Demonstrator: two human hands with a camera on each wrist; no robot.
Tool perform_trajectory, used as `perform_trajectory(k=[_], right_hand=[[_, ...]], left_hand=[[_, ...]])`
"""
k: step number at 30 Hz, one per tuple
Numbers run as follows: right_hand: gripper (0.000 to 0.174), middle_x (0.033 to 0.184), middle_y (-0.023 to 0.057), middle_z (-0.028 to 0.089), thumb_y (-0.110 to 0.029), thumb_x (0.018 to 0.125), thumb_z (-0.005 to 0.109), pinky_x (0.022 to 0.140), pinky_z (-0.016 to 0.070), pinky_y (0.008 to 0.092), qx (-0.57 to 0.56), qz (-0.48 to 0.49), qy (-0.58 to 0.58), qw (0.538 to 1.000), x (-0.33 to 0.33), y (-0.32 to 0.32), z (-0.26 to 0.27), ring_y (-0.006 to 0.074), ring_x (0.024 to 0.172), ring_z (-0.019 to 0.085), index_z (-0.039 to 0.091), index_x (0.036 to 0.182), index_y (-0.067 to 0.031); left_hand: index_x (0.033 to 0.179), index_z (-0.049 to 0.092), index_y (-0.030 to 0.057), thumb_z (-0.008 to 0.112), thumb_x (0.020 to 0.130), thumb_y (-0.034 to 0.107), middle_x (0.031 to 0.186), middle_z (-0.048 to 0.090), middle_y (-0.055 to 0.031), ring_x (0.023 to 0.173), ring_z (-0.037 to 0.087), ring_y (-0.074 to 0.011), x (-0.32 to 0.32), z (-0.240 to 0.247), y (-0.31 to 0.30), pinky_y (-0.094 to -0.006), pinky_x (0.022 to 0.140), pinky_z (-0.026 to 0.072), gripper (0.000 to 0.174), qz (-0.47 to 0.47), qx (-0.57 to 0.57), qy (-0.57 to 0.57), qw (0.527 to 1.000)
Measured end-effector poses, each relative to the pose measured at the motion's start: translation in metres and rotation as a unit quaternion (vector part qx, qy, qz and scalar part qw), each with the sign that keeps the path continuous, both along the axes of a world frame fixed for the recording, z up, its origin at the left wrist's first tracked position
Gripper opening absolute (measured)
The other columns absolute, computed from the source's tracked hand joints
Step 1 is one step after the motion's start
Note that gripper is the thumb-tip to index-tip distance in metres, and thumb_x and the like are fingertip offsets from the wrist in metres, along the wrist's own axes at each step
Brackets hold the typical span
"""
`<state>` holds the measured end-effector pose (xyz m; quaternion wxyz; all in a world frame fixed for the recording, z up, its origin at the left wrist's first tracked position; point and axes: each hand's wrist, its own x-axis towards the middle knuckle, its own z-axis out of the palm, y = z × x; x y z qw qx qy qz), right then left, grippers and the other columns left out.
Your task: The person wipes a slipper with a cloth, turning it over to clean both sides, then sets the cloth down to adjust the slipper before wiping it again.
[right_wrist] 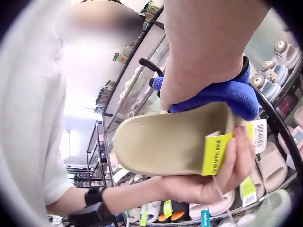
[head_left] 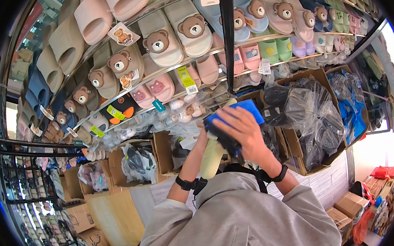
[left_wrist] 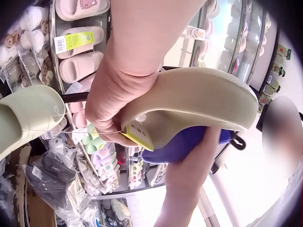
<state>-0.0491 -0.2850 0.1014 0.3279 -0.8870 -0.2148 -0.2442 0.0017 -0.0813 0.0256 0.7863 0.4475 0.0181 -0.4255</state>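
My left hand (right_wrist: 227, 172) holds a pale green slide slipper (right_wrist: 161, 144) by its strap end, with a yellow tag (right_wrist: 217, 153) hanging at the strap. A second pale green slipper (left_wrist: 33, 113) dangles beside it, joined by a thin clear thread. My right hand (head_left: 245, 131) grips a fuzzy blue cleaning cloth (head_left: 251, 110) with black edging and a black loop. In the right wrist view the cloth lies right along the slipper's side. From the head camera, my left fingers are mostly hidden behind the cloth and slipper.
Curved shelves of slippers, many with bear faces (head_left: 157, 42), stand ahead. Below are cardboard boxes (head_left: 295, 150) of plastic-wrapped footwear. A black upright post (head_left: 229, 38) divides the shelves. Stacked boxes (head_left: 351, 202) are at the lower right.
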Motion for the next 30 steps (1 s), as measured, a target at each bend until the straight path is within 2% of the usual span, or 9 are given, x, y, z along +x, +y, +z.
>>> perform_trajectory(k=[3,9,13,16,18,21,23,26,30], right_hand=[[0.065,0.15,0.0131,0.064,-0.039,0.087,0.08,0.12,0.04,0.0522,-0.031,0.084,0.019,0.996,-0.013,0.013,0.01,0.0329,0.141,0.058,0.067,0.144,-0.0104],[0.06,0.147,0.0099,0.065,-0.04,0.091,0.079,0.121,0.04,0.0498,-0.034,0.263,-0.005,0.964,-0.036,0.029,0.006,0.0302,0.14,0.059,0.067,0.143,-0.0127],[0.063,0.149,0.0132,0.063,-0.037,0.09,0.074,0.121,0.0399,0.05,0.019,0.222,0.02,0.975,-0.029,0.015,0.003,0.0313,0.14,0.058,0.064,0.145,-0.0091],[0.061,0.146,0.0116,0.065,-0.037,0.09,0.076,0.121,0.0404,0.0509,0.005,0.131,0.024,0.991,-0.019,-0.003,-0.007,0.0314,0.138,0.06,0.065,0.144,-0.0109],[0.058,0.143,0.0116,0.068,-0.033,0.088,0.08,0.12,0.0406,0.0518,0.024,0.068,0.028,0.997,-0.011,-0.014,-0.009,0.0319,0.138,0.06,0.069,0.141,-0.0109],[0.058,0.143,0.0122,0.068,-0.029,0.086,0.082,0.119,0.0405,0.0527,0.056,-0.016,0.028,0.998,0.0,-0.031,-0.023,0.0335,0.137,0.06,0.07,0.139,-0.0101],[0.058,0.144,0.0124,0.068,-0.028,0.086,0.082,0.119,0.0402,0.0534,0.106,-0.073,0.036,0.991,0.005,-0.034,-0.037,0.034,0.138,0.059,0.07,0.139,-0.0094],[0.059,0.144,0.0132,0.067,-0.028,0.086,0.082,0.119,0.0407,0.0532,0.046,-0.083,0.017,0.995,-0.003,-0.026,-0.025,0.0344,0.138,0.059,0.07,0.14,-0.009],[0.067,0.149,0.0132,0.063,-0.029,0.082,0.08,0.122,0.0387,0.0539,-0.001,0.027,0.019,0.999,-0.025,-0.002,-0.01,0.0335,0.14,0.057,0.066,0.144,-0.0078]], left_hand=[[0.162,0.032,0.012,0.059,0.108,0.011,0.142,0.058,-0.011,0.113,0.067,-0.0186,-0.004,0.001,-0.005,-0.0324,0.097,0.0604,0.06,-0.014,0.004,-0.057,0.998],[0.163,0.03,0.0143,0.06,0.107,0.011,0.141,0.057,-0.0116,0.113,0.067,-0.0185,-0.008,0.015,-0.012,-0.0318,0.096,0.0604,0.064,-0.017,0.046,-0.182,0.982],[0.155,0.045,0.0117,0.06,0.109,0.027,0.131,0.066,-0.0129,0.106,0.072,-0.0202,-0.012,0.011,-0.016,-0.0349,0.089,0.0642,0.051,-0.018,0.073,-0.265,0.961],[0.149,0.052,0.0104,0.058,0.11,0.036,0.124,0.071,-0.0128,0.1,0.075,-0.0211,0.005,-0.04,-0.01,-0.0365,0.084,0.0657,0.047,-0.071,-0.039,-0.002,0.997],[0.144,0.058,0.0095,0.056,0.11,0.042,0.119,0.074,-0.0127,0.097,0.077,-0.0218,0.015,-0.07,-0.008,-0.0375,0.081,0.0667,0.047,-0.103,-0.113,0.175,0.973],[0.125,0.07,0.0077,0.051,0.109,0.056,0.106,0.079,-0.0103,0.086,0.08,-0.0239,0.009,-0.061,-0.024,-0.0408,0.073,0.0682,0.054,-0.037,-0.058,0.274,0.959],[0.127,0.069,0.0077,0.053,0.109,0.053,0.108,0.079,-0.0094,0.086,0.08,-0.0238,0.006,-0.022,-0.037,-0.0399,0.072,0.068,0.051,-0.024,-0.012,0.268,0.963],[0.131,0.068,0.0075,0.055,0.108,0.052,0.11,0.079,-0.0098,0.088,0.079,-0.0232,0.007,-0.035,-0.031,-0.0387,0.076,0.0671,0.051,-0.048,-0.062,0.258,0.963],[0.134,0.066,0.0077,0.057,0.108,0.051,0.112,0.078,-0.0102,0.09,0.078,-0.0223,0.002,-0.02,-0.023,-0.0375,0.08,0.0658,0.052,-0.037,-0.026,0.201,0.979]])
